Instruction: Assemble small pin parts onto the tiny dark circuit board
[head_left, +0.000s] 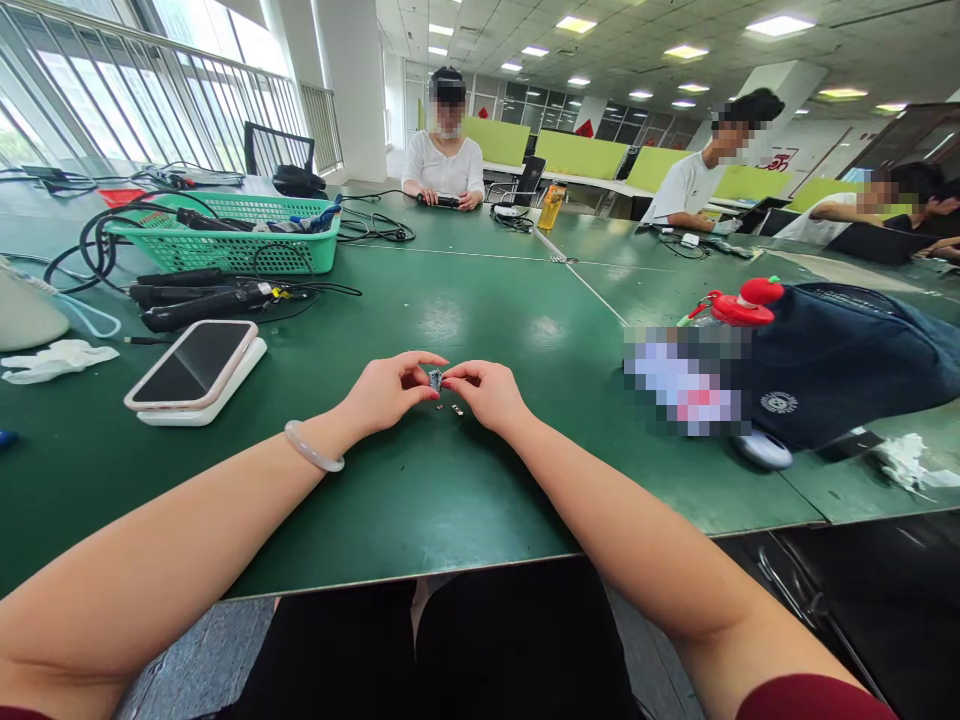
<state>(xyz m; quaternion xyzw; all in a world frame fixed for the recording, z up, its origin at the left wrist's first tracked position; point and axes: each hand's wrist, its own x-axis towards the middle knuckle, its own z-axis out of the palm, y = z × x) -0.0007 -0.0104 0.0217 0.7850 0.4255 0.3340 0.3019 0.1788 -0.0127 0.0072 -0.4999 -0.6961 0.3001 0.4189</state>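
Observation:
Between the fingertips of my left hand [386, 392], thumb and index finger closed, sits a small circuit board [435, 380], grey-blue with fine markings. From the other side, my right hand [484, 393] pinches the board's right edge with bent fingers. Both hands hold it just above the green table [405, 490]. Below the fingertips lie a few tiny parts [457, 410], too small to name. A pale bracelet [313, 448] circles my left wrist.
To the left, a phone [196, 365] rests on a white box. Behind it are black handles [206, 300] with cables and a green basket [232, 235]. A dark backpack [847, 350] lies at right. An orange bottle [553, 207] stands farther back, and several people sit around.

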